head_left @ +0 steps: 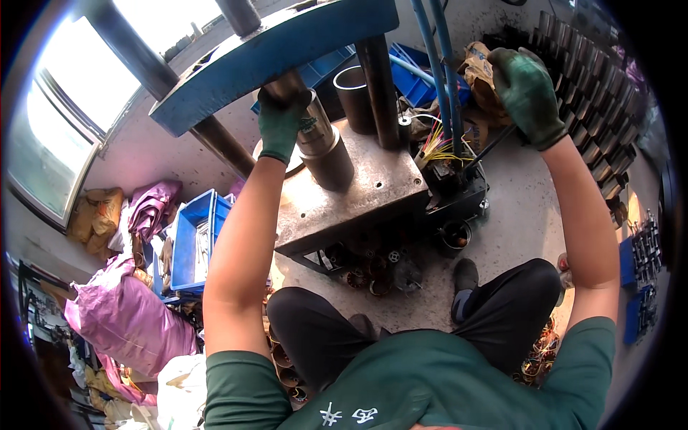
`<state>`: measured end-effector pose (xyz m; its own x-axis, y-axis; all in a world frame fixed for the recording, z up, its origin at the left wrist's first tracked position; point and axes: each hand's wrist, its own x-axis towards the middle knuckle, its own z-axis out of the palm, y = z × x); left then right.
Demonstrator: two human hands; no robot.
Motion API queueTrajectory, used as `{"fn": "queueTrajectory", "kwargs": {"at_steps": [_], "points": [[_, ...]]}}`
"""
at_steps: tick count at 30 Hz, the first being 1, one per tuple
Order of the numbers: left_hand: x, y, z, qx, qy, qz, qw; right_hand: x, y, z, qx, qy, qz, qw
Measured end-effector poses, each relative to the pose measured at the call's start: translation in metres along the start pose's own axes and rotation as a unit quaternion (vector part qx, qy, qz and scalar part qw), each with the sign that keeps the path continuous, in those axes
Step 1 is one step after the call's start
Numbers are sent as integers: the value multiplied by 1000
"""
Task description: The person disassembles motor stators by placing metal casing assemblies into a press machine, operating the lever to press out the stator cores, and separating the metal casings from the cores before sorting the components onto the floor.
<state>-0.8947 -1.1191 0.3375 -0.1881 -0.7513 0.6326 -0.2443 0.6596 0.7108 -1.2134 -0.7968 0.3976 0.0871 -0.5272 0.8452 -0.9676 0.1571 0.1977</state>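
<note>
My left hand point(279, 127), in a green glove, is closed round the upper part of a shiny metal cylinder point(313, 118) beneath the press ram. A wider dark metal sleeve point(333, 166) stands under the cylinder on the steel press table point(380, 175). Raised at the right, my right hand point(529, 97) wears a matching glove and has curled fingers. A dark lever point(494, 147) slants up from the press's side and vanishes behind this glove; what the fingers hold, if anything, is hidden. Above my left hand spans the blue press crossbeam point(279, 64).
Another open metal tube point(355, 100) stands at the table's back, beside a press column point(378, 93). Yellow wires point(441, 147) hang by the blue hoses point(443, 72). Stacked metal tubes point(584, 86) line the right. At left are a blue bin point(192, 244) and a pink sack point(132, 315).
</note>
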Motion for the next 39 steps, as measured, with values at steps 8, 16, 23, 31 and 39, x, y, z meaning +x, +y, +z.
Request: {"fn": "queueTrajectory", "kwargs": {"at_steps": [8, 16, 23, 31, 39], "points": [[26, 16, 3, -162, 28, 36, 986, 12, -5, 21, -17, -1, 78, 997], [14, 35, 3, -84, 45, 38, 995, 4, 8, 26, -29, -102, 168, 980], [20, 25, -2, 12, 64, 75, 995, 11, -5, 13, -24, -150, 131, 980], [15, 22, -1, 15, 110, 118, 987, 9, 5, 15, -95, -168, 74, 978], [-103, 31, -24, -122, 64, 306, 942, -8, -13, -20, 74, -125, 135, 980]]}}
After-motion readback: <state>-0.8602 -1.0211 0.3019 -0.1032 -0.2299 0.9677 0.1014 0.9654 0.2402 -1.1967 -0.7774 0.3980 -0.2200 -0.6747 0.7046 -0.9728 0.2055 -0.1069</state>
